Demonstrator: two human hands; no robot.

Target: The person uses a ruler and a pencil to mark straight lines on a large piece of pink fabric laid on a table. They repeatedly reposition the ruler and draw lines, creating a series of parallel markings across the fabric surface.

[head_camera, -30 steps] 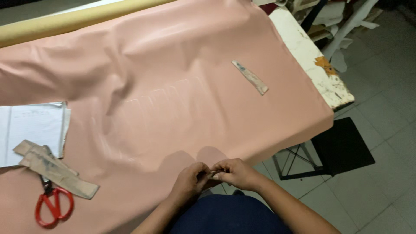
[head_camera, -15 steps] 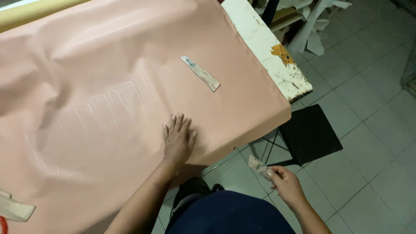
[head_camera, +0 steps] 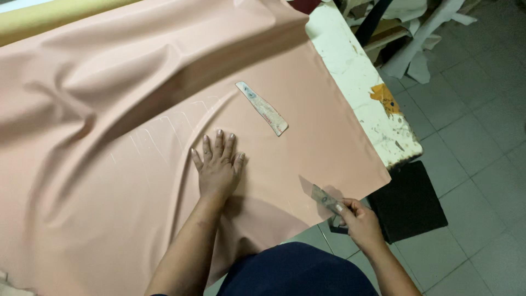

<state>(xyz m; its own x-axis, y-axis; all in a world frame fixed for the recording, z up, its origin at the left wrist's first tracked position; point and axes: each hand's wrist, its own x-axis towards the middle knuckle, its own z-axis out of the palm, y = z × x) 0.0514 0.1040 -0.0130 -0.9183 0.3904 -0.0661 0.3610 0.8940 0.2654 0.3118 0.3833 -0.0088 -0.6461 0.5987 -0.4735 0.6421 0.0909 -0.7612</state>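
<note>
We press our left hand (head_camera: 218, 169), fingers spread flat, on the pink sheet (head_camera: 137, 164) draped over the table (head_camera: 356, 82) to steady it, while our right hand (head_camera: 359, 222) pinches a narrow pattern strip (head_camera: 324, 198) at its near edge.

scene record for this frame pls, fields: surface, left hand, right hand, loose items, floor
surface: pink sheet material draped over a white worn table, wrinkled at upper left
left hand: left hand flat on the sheet, fingers spread, palm down
right hand: right hand off the sheet's near edge, pinching a narrow strip piece
loose items: long narrow template lying on the sheet, apart from both hands
floor: grey tiles, black mat beside the table
</note>
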